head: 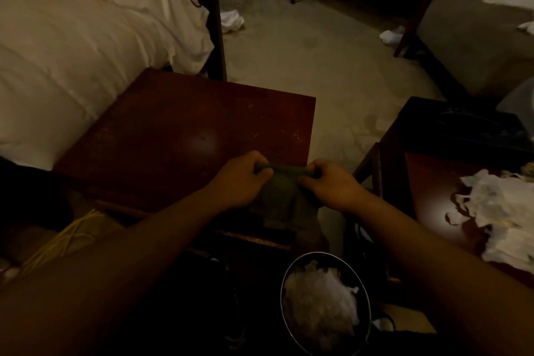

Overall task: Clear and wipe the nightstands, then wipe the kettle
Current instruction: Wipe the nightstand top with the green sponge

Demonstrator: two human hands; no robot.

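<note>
From the head camera, in dim light, the person holds a dark green cloth [278, 196] over the near right corner of the left nightstand [179, 136]. The left hand [239, 182] and the right hand [329, 185] each pinch one end of the cloth's rolled upper edge, fingers curled round it, while the rest of the cloth hangs down between the wrists. That rolled edge is the cloth's long axis here: it runs left to right, roughly level, parallel to the nightstand's near edge.

The top of this nightstand looks bare, so the step in hand seems to be readying the cloth, folding or stretching it, for wiping. The next move probably calls for laying the cloth flat on the wood and pressing it down with one hand.

The right nightstand [427, 188] carries a heap of crumpled tissues [497, 211], so it appears not yet cleared. A round bin [291, 274] with white waste inside stands on the floor below the hands. No kettle can be made out.
</note>
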